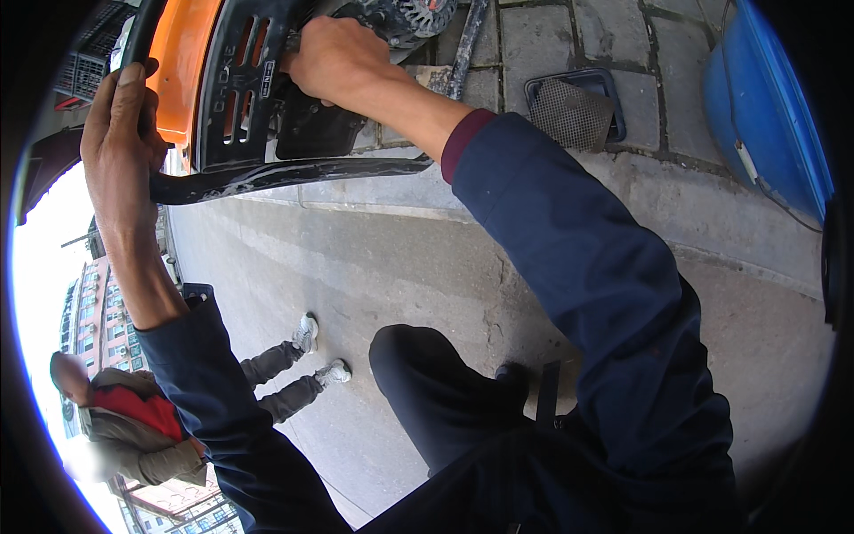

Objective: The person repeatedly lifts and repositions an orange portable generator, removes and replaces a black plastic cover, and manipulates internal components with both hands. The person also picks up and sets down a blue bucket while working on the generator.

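Note:
A machine with an orange body (182, 67), likely a portable generator, stands in a black tubular frame (267, 181) at the upper left. My left hand (124, 156) is wrapped round the upright tube at the frame's left side. On the machine's near side is a black slotted cover (240, 84). Just right of that cover, my right hand (338, 62) reaches in with curled fingers. Its fingertips are mostly hidden, so what they grip does not show. A dirty round engine part (414, 18) with fins lies beyond the right hand.
A dark shallow tray (616, 102) holding a grey perforated sheet (569, 116) rests on the paving bricks (538, 40). At the right stands a large blue barrel (765, 116) with a cord beside it. A raised kerb (623, 182) borders the road. Another person (147, 418) stands at the lower left.

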Available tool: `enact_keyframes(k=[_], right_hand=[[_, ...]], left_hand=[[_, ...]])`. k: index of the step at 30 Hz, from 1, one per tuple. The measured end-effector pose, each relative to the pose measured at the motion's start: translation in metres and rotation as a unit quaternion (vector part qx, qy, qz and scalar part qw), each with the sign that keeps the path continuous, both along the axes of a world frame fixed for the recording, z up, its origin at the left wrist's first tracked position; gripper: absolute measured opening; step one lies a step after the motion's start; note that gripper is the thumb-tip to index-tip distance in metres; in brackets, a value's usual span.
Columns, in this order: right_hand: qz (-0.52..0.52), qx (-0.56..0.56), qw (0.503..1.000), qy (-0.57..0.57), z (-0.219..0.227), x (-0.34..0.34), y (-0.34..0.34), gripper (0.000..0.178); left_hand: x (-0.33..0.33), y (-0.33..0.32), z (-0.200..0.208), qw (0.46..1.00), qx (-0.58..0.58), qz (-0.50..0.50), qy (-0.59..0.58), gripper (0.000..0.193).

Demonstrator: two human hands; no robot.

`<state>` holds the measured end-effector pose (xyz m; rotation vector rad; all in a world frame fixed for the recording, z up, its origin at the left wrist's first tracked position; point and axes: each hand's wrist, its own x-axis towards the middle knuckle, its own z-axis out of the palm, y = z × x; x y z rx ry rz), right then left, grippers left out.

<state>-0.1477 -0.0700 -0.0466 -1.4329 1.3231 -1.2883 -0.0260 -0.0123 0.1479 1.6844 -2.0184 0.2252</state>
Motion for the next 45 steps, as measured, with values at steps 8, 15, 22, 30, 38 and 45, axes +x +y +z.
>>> enact_keyframes(k=[8, 15, 22, 30, 38, 45], right_hand=[[0.004, 0.005, 1.0, -0.001, 0.001, 0.0, 0.0, 0.038], [-0.001, 0.007, 1.0, 0.0, 0.002, 0.0, 0.0, 0.035], [0.01, 0.015, 1.0, 0.004, 0.003, -0.001, 0.0, 0.035], [0.017, 0.02, 1.0, -0.007, 0.001, 0.0, -0.002, 0.038], [0.085, 0.073, 0.992, -0.049, 0.009, -0.012, -0.001, 0.036], [0.215, 0.01, 0.969, 0.124, 0.027, -0.078, 0.007, 0.043]], left_hand=[[-0.002, -0.002, -0.007, 0.999, -0.037, -0.016, 0.005, 0.047], [-0.005, 0.0, -0.007, 0.999, -0.036, -0.023, 0.006, 0.047], [-0.005, 0.0, -0.006, 0.999, -0.032, -0.017, 0.006, 0.048], [-0.007, 0.0, -0.007, 0.999, -0.024, -0.023, 0.01, 0.047], [-0.003, 0.0, -0.005, 1.0, -0.018, -0.019, 0.002, 0.045], [-0.019, 0.01, -0.01, 0.994, 0.001, -0.042, 0.099, 0.037]])
